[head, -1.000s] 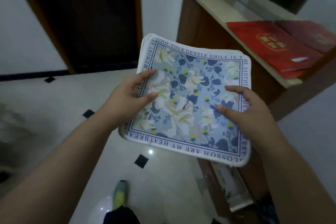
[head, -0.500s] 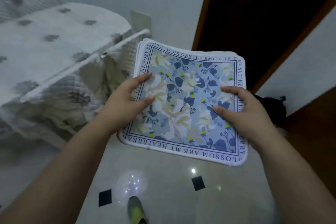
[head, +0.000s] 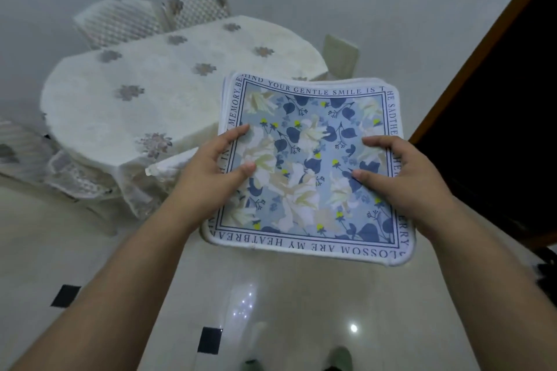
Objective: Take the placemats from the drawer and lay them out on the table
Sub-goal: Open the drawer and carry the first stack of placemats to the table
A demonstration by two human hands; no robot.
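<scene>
A stack of square placemats (head: 313,156), blue with white flowers and a lettered border, is held flat in front of me above the floor. My left hand (head: 211,175) grips the stack's left edge, thumb on top. My right hand (head: 401,178) grips the right edge the same way. The table (head: 144,90), oval and covered with a cream cloth with grey flower marks, stands ahead and to the left, its near right corner partly behind the stack.
White lattice chairs (head: 120,21) stand at the table's far side, another chair (head: 78,175) at its near left. A dark doorway with a wood frame (head: 482,75) is on the right. The floor (head: 301,304) is glossy pale tile with small black squares.
The view has swung from the sideboard, past the doorway, round to the table, which now sits ahead on the left. Both hands keep the same hold on the stack.
</scene>
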